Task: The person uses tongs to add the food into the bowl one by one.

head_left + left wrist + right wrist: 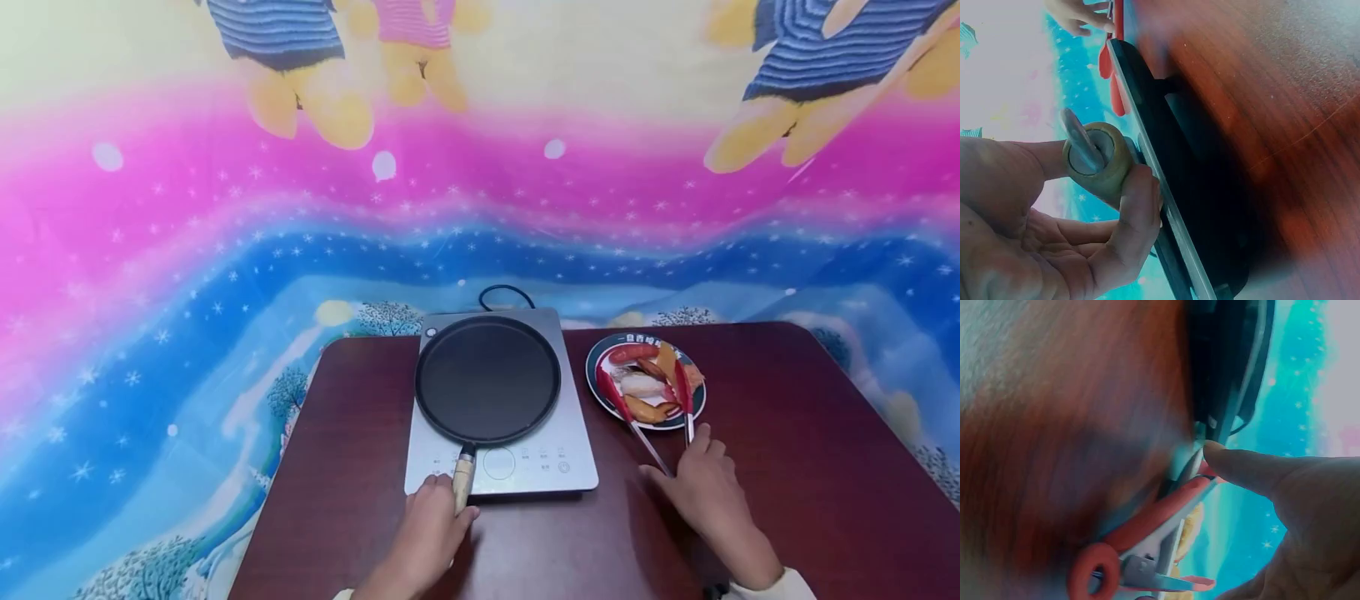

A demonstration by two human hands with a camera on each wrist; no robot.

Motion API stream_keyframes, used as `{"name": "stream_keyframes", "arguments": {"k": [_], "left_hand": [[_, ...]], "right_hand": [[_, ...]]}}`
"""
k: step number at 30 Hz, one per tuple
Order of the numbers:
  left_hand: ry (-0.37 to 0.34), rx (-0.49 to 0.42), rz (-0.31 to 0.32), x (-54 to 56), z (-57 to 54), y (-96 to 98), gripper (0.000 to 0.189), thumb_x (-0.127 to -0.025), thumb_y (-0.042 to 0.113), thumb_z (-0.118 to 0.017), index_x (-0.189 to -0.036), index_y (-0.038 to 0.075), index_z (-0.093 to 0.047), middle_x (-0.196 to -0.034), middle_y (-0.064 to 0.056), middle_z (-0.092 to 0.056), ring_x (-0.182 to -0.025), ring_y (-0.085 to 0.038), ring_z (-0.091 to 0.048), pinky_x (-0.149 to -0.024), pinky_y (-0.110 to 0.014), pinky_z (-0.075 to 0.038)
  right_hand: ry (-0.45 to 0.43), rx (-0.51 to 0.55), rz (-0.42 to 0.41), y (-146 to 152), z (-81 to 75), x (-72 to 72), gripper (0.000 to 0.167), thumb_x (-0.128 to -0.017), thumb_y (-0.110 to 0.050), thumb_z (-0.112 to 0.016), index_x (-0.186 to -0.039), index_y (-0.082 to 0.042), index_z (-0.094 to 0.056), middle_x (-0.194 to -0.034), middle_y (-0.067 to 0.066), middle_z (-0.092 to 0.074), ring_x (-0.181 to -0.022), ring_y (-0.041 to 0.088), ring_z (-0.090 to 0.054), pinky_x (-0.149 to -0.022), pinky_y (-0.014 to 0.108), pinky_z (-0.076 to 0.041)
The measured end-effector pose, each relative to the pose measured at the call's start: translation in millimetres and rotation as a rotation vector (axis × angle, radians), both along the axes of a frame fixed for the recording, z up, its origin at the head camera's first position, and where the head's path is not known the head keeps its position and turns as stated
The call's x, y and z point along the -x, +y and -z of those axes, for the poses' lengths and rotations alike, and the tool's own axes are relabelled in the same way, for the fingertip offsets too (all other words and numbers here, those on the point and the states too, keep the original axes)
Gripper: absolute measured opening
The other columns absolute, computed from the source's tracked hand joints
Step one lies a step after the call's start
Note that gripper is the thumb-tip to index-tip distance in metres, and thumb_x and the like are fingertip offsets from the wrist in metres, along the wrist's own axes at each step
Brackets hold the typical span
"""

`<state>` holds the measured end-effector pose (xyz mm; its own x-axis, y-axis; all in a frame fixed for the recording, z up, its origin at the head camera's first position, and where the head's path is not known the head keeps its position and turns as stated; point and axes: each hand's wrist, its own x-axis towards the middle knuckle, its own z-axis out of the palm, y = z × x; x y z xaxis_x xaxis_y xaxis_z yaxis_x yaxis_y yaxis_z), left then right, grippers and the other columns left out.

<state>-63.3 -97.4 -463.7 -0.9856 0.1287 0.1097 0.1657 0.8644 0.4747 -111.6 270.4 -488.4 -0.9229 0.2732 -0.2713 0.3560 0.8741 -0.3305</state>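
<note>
In the head view, the left hand (pixel 431 521) is wrapped on the handle (pixel 463 482) of a pan (pixel 487 379). The pan sits directly ahead of that grip, flat on a silver cooktop (pixel 577 442) (its buttons show just beside the handle). Well to the right of the grip, the right hand (pixel 708 487) straddles a pair of red-tipped tongs (pixel 611 392), thumb on one side and fingertips on the other. Ahead of it, the tips stand spread on a plate (pixel 592 385), around pieces of food, with a sausage (pixel 633 353) at the far side.

In the left wrist view, thumb and fingers are clamped on the handle, whose end, with a metal loop (pixel 1082 144), pokes out of the grip towards the camera.

In the right wrist view, the straight thumb meets one arm of the tongs; the other fingers are hidden, so I cannot tell whether they are clamped on it.
</note>
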Motion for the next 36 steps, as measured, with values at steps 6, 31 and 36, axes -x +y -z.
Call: {"name": "stream_keyframes", "arguments": {"k": [6, 31, 36], "left_hand": [[-0.039, -0.008, 0.015, 3.6, -2.2, 0.2, 0.032, -0.084, 0.024, -0.084, -0.085, 0.0, -0.063, -0.072, -0.004, -0.054, -0.064, -0.02, -0.057, -0.057, -0.036, -0.048], [0.023, 0.054, 0.034, 7.4, -1.4, 3.3, 0.034, -0.08, 0.02, -0.087, -0.087, -0.005, -0.065, -0.073, -0.011, -0.06, -0.063, -0.03, -0.063, -0.058, -0.041, -0.052], [0.023, 0.056, 0.038, 7.6, -1.2, 3.4, 0.033, -0.08, 0.019, -0.087, -0.086, -0.005, -0.065, -0.072, -0.011, -0.059, -0.063, -0.03, -0.064, -0.058, -0.04, -0.052]], "right_hand": [[0.043, -0.013, 0.002, 0, 6.1, 6.9, 0.13, -0.083, -0.065, -0.074, -0.146, 0.027, -0.007, -0.124, 0.051, -0.035, -0.111, 0.061, -0.047, -0.086, 0.07, -0.05], [0.141, 0.035, -0.03, 3, -9.3, 14.8, 0.103, -0.092, -0.047, -0.071, -0.145, 0.024, -0.019, -0.127, 0.045, -0.035, -0.109, 0.06, -0.051, -0.095, 0.07, -0.045], [0.205, 0.003, -0.102, -4, -23.6, 7.7, 0.09, -0.096, -0.044, -0.067, -0.144, 0.021, -0.03, -0.128, 0.045, -0.044, -0.111, 0.059, -0.053, -0.093, 0.069, -0.046]]}}
